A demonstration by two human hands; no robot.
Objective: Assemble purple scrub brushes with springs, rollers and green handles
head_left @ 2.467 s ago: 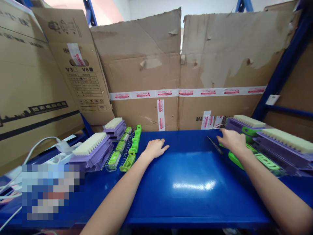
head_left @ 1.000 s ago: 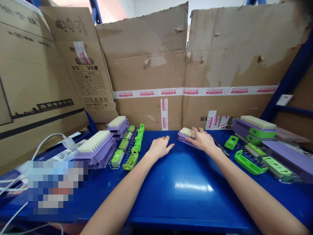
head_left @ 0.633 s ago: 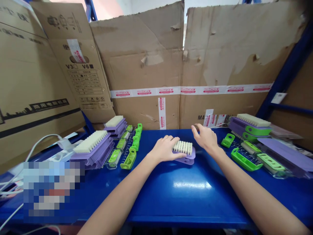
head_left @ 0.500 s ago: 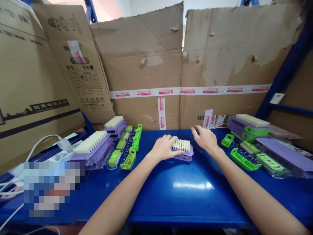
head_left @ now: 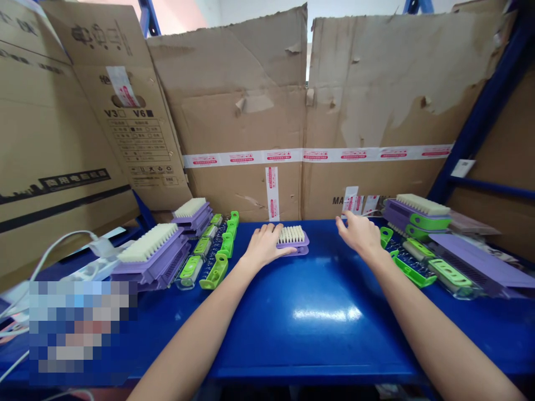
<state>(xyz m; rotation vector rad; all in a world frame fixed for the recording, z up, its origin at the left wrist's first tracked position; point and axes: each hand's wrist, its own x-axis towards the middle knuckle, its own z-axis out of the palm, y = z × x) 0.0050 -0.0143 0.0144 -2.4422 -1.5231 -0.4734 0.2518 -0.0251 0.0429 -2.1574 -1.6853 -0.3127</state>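
Observation:
In the head view, my left hand [head_left: 264, 245] is closed around the left end of a purple block with cream bristles [head_left: 293, 236], like a brush, lying on the blue table. Its thumb runs along the near side and its fingers reach over the far side. My right hand [head_left: 358, 233] hovers to the right of the block, apart from it. Its fingers are loosely bent with nothing visible in them. Closest to this hand are a small green bracket [head_left: 385, 236] and a longer green piece [head_left: 412, 272], partly behind the wrist.
Purple bristle blocks are stacked on the left [head_left: 148, 245] and right [head_left: 422, 206]. Beside them lie green-topped clear cases [head_left: 190, 271], springs and green brackets [head_left: 216, 273]. A purple panel [head_left: 480, 259] lies far right. Cardboard sheets [head_left: 234, 111] stand behind; white cables [head_left: 58, 245] run at left.
My left hand has shifted the bristle block left and a little farther back. My right hand has moved right, away from the block towards the green pieces.

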